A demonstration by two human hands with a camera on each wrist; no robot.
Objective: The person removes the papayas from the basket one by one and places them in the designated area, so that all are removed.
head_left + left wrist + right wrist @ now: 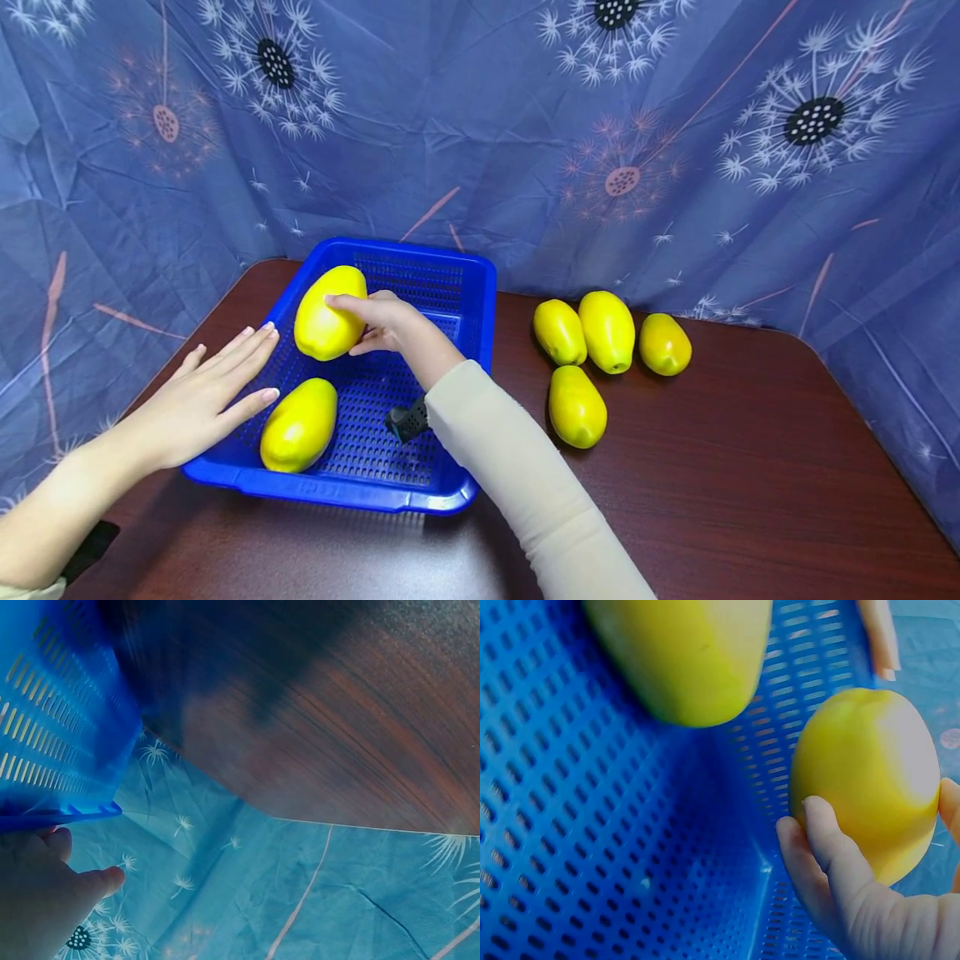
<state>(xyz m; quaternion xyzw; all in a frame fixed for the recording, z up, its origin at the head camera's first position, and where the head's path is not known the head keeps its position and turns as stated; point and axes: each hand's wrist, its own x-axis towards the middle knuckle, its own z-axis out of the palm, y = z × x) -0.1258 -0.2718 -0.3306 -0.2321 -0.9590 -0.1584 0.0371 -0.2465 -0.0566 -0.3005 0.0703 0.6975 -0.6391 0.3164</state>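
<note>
A yellow mango (330,313) is in my right hand (382,322), held above the far left part of a blue plastic basket (480,350). In the right wrist view, the fingers and thumb grip this mango (870,765) from opposite sides. A second mango (300,425) lies on the basket floor at the near left. My left hand (206,400) lies at the basket's left rim with its fingers straight and spread, holding nothing. From the left wrist, part of that hand (45,892) shows against the basket's edge.
To the right of the basket, several mangoes (606,332) lie close together on the dark brown wooden table (750,467). One of them, a mango (577,407), is nearer the front. A blue cloth (480,125) with dandelion prints hangs behind the table and along its sides.
</note>
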